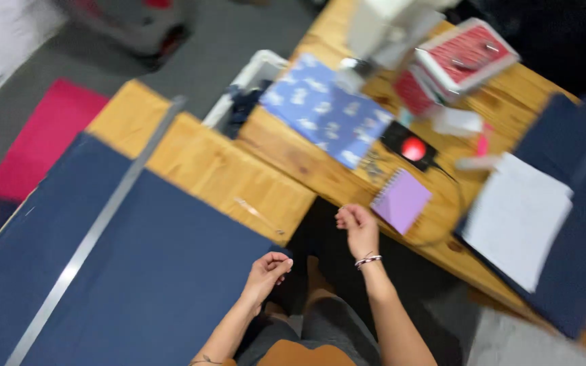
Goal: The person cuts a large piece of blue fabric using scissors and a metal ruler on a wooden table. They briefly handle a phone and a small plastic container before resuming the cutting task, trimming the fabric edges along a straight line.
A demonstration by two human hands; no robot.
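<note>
A large navy blue cloth (pixel 137 271) lies spread over a wooden table (pixel 225 169), with a long metal ruler (pixel 96 230) lying across it. My left hand (pixel 266 271) pinches the cloth's near right corner, fingers closed on the edge. My right hand (pixel 355 227), with a bracelet on the wrist, hovers loosely curled in the gap between the two tables, holding nothing that I can see. It is close to a purple spiral notebook (pixel 401 200) on the right table.
The right wooden table (pixel 306 163) carries a blue patterned cloth (pixel 327 112), a black device with a red light (pixel 412 148), a red box (pixel 466 54), white paper (pixel 513 217) and more navy cloth (pixel 578 203). A pink mat (pixel 35 142) lies on the grey floor.
</note>
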